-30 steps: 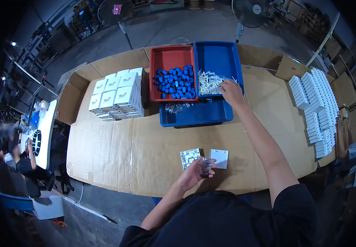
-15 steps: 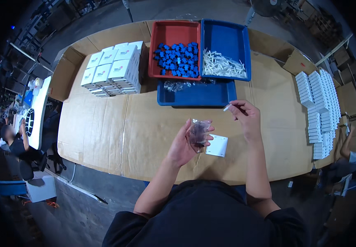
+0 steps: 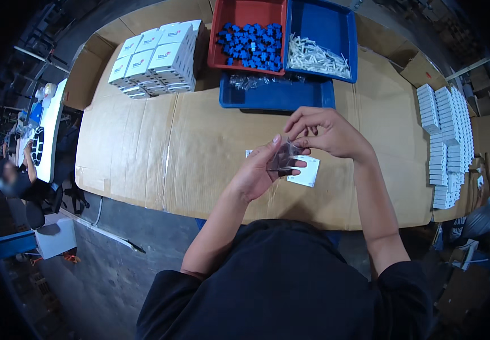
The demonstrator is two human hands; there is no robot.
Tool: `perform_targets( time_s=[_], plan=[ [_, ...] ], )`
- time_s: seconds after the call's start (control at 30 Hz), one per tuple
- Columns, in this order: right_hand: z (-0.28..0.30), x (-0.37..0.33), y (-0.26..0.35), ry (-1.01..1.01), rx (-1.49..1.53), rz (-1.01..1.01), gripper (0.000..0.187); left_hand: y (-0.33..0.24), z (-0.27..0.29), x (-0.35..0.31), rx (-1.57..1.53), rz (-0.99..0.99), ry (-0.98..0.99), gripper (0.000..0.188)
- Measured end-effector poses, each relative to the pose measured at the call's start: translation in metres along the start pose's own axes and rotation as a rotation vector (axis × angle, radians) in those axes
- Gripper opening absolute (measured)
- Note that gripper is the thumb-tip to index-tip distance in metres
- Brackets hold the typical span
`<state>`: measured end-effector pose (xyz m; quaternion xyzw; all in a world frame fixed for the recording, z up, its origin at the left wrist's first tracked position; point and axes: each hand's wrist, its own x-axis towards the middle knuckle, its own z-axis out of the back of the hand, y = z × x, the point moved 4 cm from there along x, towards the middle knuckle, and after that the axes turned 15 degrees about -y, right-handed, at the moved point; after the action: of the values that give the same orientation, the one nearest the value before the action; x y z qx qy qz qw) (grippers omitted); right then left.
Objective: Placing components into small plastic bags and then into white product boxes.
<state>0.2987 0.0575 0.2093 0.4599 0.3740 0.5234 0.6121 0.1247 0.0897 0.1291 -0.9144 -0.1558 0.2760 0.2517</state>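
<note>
My left hand (image 3: 258,171) is closed around a small clear plastic bag (image 3: 283,157), its thumb along one side and its fingers behind the film. At the bag's upper edge, my right hand (image 3: 330,133) has its fingertips bent together in a pinch. Whatever lies between those fingertips is hidden; the small white piece seen there earlier does not show. Below the hands, a flat white square piece (image 3: 307,171) lies on the cardboard-covered table (image 3: 126,147), partly covered by my left fingers.
Beyond my hands stand a red tray (image 3: 215,34) of blue plastic parts, a blue tray (image 3: 351,34) of short white rods, and a lower blue tray (image 3: 279,102) with clear bags. White boxes (image 3: 165,56) are stacked left, more white pieces (image 3: 446,141) right. Other people sit at both sides.
My right hand has moved from beside the lower tray to the bag's edge in my left hand. The small white piece is now out of sight. The whole view has shifted.
</note>
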Motion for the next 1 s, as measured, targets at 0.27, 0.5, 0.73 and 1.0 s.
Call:
perform_targets(
  time_s=[0.27, 0.5, 0.73, 1.0],
  plan=[
    [-0.01, 0.007, 0.002, 0.489, -0.19, -0.048, 0.024, 0.004, 0.006, 0.001, 0.069, 0.002, -0.015, 0.053],
    [-0.022, -0.006, -0.016, 0.467, -0.015, -0.236, 0.045, 0.005, 0.008, 0.001, -0.002, 0.025, -0.029, 0.051],
    [-0.017, 0.0, 0.001, 0.392, -0.103, -0.063, 0.054, 0.005, 0.007, 0.005, -0.047, 0.037, -0.04, 0.048],
    [-0.022, 0.003, -0.008, 0.392, -0.171, -0.155, 0.052, 0.006, 0.014, 0.013, -0.063, -0.008, -0.046, 0.038]
  ],
)
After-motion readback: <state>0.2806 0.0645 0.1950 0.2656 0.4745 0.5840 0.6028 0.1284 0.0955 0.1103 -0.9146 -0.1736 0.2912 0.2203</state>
